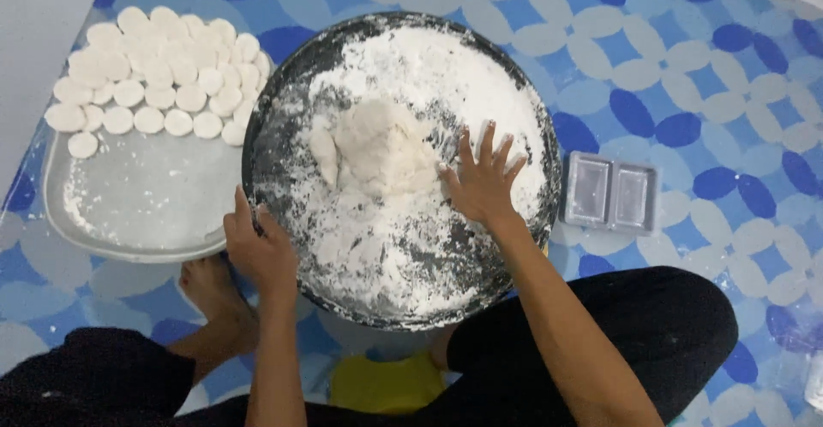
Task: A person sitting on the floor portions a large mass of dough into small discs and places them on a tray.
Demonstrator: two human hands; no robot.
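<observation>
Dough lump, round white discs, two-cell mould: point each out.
Dough lump (381,148), head view, middle of the mound.
Round white discs (159,71), head view, centre of the pile.
Two-cell mould (610,194), head view, divider between cells.

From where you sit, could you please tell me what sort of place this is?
Probably a home floor used for food preparation: a blue-and-white patterned floor mat, a round dark floured pan holding white dough, and a grey metal tray of small white discs.

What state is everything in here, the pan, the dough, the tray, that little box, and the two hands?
Round black pan: on the patterned mat, dusted with white flour.
White dough lump: heaped mid-pan, unshaped.
Round white dough discs: flattened, crowding the tray's far end.
Grey metal tray: floury, near part bare.
Clear two-compartment plastic box: looks empty, beside the pan.
Left hand: gripping the pan's rim.
Right hand: fingers spread, pressed against the dough.
</observation>
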